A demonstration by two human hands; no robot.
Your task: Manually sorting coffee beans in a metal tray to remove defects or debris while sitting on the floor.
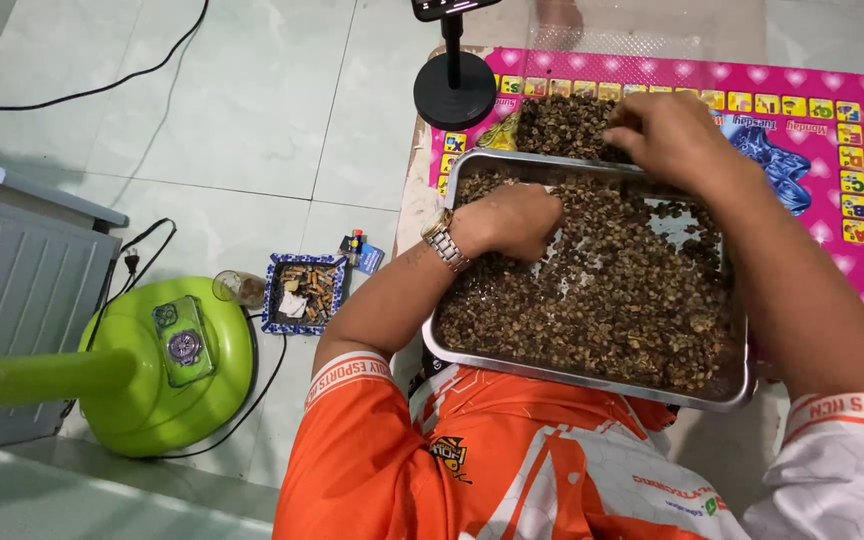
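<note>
While the left hand [512,220] lies curled in the small brown pieces [602,310] by the tray [592,378]'s far-left corner, grip unclear, the right hand [667,130] pinches some beyond the far edge; they look light, loose, best pinched

Printed mat, small packet and a phone on a stand

A pink mat [852,130] edged with yellow picture squares lies under the tray; a small blue-and-white packet [369,258] sits on the floor tiles; a dark phone [449,7] tops the black stand at the upper edge.

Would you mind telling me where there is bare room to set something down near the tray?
Bare floor tiles lie left of the black stand, above the blue dish. The pink mat has room right of the tray. Crowded: the tray itself, under the left hand and right hand, and around the green fan base.
</note>
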